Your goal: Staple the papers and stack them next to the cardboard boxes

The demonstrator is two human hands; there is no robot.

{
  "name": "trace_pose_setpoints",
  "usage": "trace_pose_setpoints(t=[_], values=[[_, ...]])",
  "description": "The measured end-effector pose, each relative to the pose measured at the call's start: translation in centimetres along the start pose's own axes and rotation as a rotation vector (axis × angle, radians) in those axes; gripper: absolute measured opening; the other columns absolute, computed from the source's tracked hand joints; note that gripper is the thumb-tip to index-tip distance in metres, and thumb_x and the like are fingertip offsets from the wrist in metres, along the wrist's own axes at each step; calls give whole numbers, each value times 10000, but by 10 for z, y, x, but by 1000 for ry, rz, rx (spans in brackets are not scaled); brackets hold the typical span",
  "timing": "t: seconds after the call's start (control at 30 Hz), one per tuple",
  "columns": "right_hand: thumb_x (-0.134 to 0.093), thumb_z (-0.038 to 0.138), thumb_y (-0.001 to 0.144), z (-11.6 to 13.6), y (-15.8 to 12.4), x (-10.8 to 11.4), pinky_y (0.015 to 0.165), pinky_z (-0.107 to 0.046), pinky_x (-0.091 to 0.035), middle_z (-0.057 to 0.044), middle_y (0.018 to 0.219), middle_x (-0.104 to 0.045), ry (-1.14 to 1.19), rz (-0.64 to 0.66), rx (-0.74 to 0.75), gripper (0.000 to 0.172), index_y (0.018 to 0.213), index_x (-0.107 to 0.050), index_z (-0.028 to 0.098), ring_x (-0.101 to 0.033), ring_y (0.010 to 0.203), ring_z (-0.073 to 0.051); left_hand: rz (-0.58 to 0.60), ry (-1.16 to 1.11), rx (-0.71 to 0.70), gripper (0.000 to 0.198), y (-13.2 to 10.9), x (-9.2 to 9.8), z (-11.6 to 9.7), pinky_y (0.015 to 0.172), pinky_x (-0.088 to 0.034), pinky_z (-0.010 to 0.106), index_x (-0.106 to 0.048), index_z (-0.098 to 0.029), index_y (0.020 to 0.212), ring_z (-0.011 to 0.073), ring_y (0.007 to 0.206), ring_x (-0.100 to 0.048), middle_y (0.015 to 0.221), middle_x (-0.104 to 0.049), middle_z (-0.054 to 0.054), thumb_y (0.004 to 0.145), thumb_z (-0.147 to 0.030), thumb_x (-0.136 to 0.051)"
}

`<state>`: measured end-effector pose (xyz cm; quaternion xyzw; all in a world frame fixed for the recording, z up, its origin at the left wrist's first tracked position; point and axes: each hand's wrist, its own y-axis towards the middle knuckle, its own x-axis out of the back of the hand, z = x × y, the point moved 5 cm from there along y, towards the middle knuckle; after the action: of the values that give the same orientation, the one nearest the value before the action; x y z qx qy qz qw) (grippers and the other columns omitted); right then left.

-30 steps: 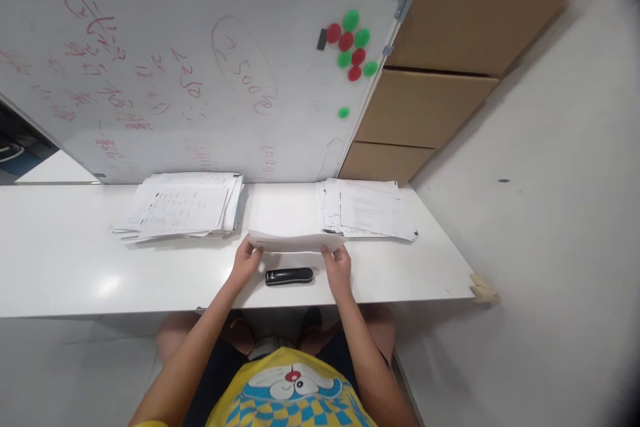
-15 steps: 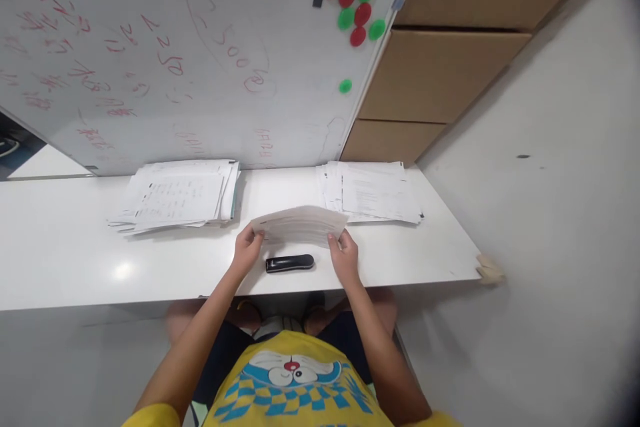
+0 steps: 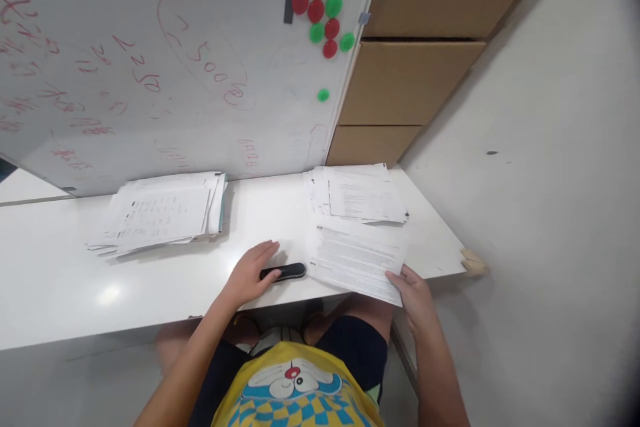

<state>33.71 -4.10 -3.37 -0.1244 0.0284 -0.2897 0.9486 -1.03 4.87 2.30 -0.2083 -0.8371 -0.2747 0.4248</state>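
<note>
Printed sheets of paper (image 3: 357, 259) are pinched at their right edge by my right hand (image 3: 413, 290); they lie tilted over the table's front edge, and how many sheets there are I cannot tell. My left hand (image 3: 253, 273) is open, fingers spread, with its thumb over the left end of a black stapler (image 3: 293, 271) on the white table. The stapler's left end is partly hidden by that thumb. The stapler's right tip is close to the left edge of the held sheets.
A paper stack (image 3: 163, 210) lies on the left of the white table (image 3: 45, 267), another stack (image 3: 360, 193) at the back right. Behind stands a whiteboard (image 3: 200, 127) with red and green magnets. Cardboard boxes (image 3: 410, 83) are piled beside it, near the right wall.
The left hand has let go of the papers and moved down to the stapler. My right hand has carried the papers rightward and toward me. The view has shifted slightly.
</note>
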Motion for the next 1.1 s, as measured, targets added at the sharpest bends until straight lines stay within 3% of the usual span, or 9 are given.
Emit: trace_pose_setpoints(t=[0.07,0.13,0.23,0.47,0.7,0.93,1.1], values=[[-773,405,549,-12,2,13,758,-399,-515,-71,837,-750,40,56,-101,407,892,-712,197,-673,766,-265,151,61,-74,453,6,-16,-10,936,-481,454,-530,-226,1288,293,1139,-560,1213,-612,128,870,-398,-562],[-788,404,535,-20,3,16,776,-411,-513,-77,819,-754,9,142,-145,403,870,-726,190,-681,781,-279,204,92,-105,397,9,-28,-15,844,-511,427,-536,-220,1270,275,1021,-602,1127,-640,123,905,-375,-515],[-785,425,555,-24,3,12,792,-419,-511,-81,826,-759,-87,260,-158,397,867,-736,185,-684,822,-298,196,108,-114,329,8,-36,-16,806,-511,392,-533,-218,1242,243,945,-604,1067,-644,102,943,-331,-450],[-749,404,577,-8,-1,-6,792,-427,-518,-83,847,-760,-233,396,-146,367,865,-747,177,-683,835,-315,148,136,-111,310,3,-39,-11,805,-507,378,-529,-210,1207,236,941,-611,1043,-647,89,933,-347,-485],[-720,366,593,-7,0,-12,783,-410,-518,-71,846,-759,-213,418,-144,331,865,-734,178,-685,825,-305,139,197,-261,445,4,-39,-20,855,-491,385,-377,-243,1409,227,1072,-610,1280,-602,103,967,-282,-416],[-708,349,600,-12,6,-14,759,-394,-503,-65,850,-757,-175,384,-138,327,869,-729,165,-677,822,-296,70,273,-287,482,5,-47,-17,869,-500,380,-377,-202,1419,228,1178,-576,1320,-576,124,941,-163,-417],[-688,330,574,-2,7,-17,736,-371,-491,-48,787,-749,-175,371,-115,287,808,-728,169,-667,780,-277,32,310,-330,501,5,-53,-15,972,-463,391,-359,-191,1434,239,1265,-507,1368,-533,117,938,-164,-429]])
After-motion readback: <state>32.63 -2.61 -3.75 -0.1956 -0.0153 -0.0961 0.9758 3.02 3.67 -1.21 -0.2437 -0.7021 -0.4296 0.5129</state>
